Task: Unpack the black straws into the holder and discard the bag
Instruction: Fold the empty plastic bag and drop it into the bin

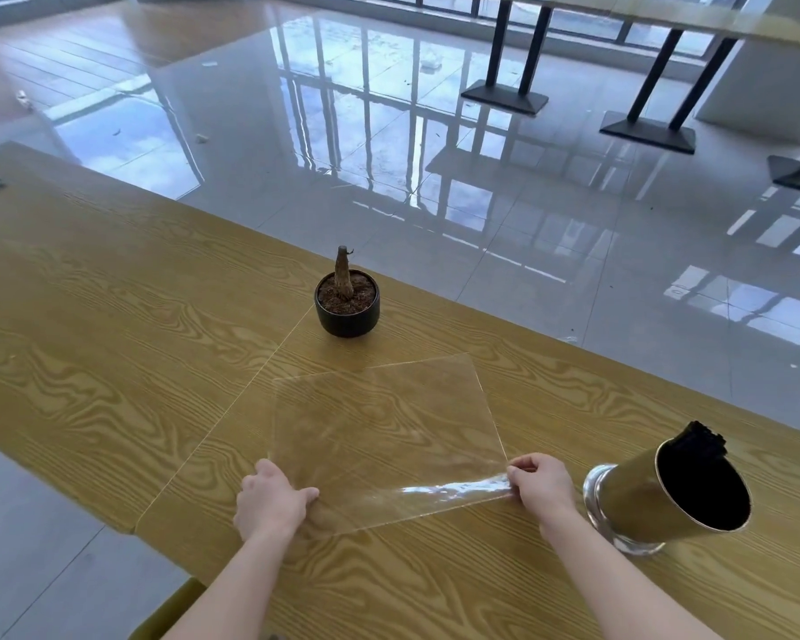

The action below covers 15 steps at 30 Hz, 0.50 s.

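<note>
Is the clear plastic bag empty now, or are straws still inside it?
Empty: the bag shows only table grain through it; the straws stand in the holder.

I see bright daylight coming from the windows [573,20] at the far side, mirrored as strong glare on the glossy floor [389,131]. The desk [112,339] is evenly lit with soft, faint shadows. Edges bow from the wide lens; focus is fairly sharp throughout.

A yellow wood-grain table [112,362] carries a black potted stump [346,302] near its far edge, a clear empty bag [384,436] lying flat, and a gold holder [666,496] of black straws [700,438] at right.
</note>
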Tool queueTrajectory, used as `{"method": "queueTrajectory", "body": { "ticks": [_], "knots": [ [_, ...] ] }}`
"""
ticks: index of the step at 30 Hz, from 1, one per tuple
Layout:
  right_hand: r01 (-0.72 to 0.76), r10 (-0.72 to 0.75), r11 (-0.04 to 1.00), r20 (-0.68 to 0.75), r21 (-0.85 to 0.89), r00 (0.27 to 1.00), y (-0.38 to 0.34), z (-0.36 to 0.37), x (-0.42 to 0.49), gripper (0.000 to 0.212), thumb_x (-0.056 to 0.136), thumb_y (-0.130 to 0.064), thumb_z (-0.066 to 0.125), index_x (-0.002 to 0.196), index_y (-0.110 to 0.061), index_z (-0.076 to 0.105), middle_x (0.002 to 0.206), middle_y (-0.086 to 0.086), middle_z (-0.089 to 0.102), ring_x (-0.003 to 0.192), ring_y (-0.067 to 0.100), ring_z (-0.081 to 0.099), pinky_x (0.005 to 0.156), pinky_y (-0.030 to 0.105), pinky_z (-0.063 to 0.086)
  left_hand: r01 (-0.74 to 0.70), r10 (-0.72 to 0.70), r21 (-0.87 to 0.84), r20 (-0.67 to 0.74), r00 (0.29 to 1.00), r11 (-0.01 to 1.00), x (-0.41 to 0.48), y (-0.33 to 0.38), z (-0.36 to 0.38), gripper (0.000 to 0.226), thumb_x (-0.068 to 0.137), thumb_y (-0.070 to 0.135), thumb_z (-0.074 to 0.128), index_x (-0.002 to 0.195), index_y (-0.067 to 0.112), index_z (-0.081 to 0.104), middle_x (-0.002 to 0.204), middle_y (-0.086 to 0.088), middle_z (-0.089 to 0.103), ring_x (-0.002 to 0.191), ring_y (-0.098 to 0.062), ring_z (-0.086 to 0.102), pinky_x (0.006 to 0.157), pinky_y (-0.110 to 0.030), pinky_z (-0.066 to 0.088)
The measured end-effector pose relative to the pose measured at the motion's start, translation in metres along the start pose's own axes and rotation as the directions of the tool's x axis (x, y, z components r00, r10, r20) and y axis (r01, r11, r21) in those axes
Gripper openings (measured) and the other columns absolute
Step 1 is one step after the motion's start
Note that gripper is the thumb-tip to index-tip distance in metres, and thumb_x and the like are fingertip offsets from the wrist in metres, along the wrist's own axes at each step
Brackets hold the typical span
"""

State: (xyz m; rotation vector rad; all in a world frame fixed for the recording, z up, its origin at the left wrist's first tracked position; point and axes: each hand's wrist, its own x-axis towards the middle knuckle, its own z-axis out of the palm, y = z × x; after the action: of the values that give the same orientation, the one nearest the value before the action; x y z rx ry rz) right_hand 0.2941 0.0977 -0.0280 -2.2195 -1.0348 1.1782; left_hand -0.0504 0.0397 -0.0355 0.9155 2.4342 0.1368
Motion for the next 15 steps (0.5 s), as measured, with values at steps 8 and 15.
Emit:
{"method": "queueTrajectory", "body": {
  "ticks": [8,15],
  "knots": [
    [-0.035,0.003,0.976,0.148,0.214,0.989,-0.012,0.001,-0.002,0.013,0.083,0.002,0.073,0.094,-0.002,0.070,0.069,0.011,0.073,0.056,0.019,0.065,0.052,0.031,0.054,0.006,-0.007,-0.011,-0.065,0.998,1.000,-0.001,-0.003,0.003,0.056,0.076,0.046,0.081,0.113,0.017,0.052,0.121,-0.013,0.048,0.117,-0.033,0.046,0.095,-0.049,0.046],
    [0.124,-0.125,0.982,-0.001,0.140,0.992,-0.030,0.000,-0.013,0.016,0.080,-0.007,0.067,0.088,-0.021,0.069,0.077,0.004,0.074,0.073,0.024,0.071,0.073,0.051,0.061,0.018,-0.040,-0.389,-0.049,0.998,0.921,0.004,0.003,0.000,0.038,0.080,0.025,0.076,0.106,0.018,0.050,0.093,-0.004,0.067,0.084,-0.026,0.063,0.075,-0.040,0.050]
  ]
}}
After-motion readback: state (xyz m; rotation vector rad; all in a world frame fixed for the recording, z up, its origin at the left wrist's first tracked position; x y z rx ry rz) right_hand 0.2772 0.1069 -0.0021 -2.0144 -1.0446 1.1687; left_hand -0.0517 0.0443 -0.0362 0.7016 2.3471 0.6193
